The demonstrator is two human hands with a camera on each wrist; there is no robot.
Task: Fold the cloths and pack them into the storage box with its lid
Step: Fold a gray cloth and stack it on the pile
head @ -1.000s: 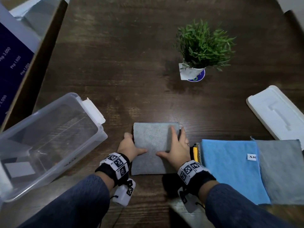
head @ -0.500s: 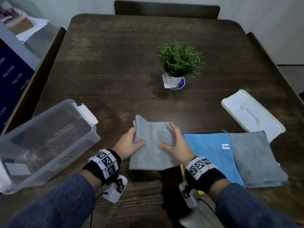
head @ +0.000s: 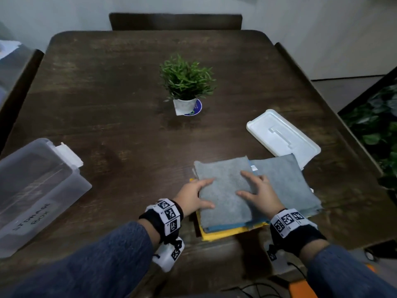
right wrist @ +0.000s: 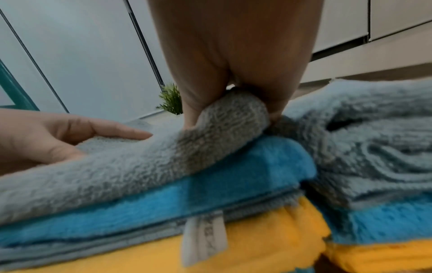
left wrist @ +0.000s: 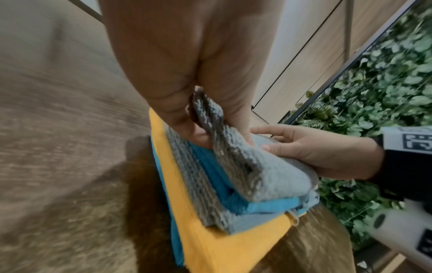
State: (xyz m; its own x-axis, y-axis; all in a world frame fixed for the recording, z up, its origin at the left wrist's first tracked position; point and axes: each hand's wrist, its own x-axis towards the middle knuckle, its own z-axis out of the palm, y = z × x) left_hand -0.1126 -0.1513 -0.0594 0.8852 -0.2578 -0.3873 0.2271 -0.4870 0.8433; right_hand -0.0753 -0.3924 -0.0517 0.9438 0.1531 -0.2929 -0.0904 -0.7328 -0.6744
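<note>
A person's left hand [head: 194, 195] and right hand [head: 261, 193] are each pinching an edge of a folded grey cloth [head: 225, 190], which is lying atop a stack of blue and yellow cloths [head: 223, 232] on the bench [head: 120, 100]. The clear storage box [head: 36, 190] is sitting far left, its white lid [head: 283, 137] lying right.

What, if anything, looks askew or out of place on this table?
Only the folded grey cloth that both hands hold: it lies rotated on the stack of blue and yellow cloths, edges not lined up. The clear plastic storage box and its white lid look undamaged; nothing spilled.
</note>
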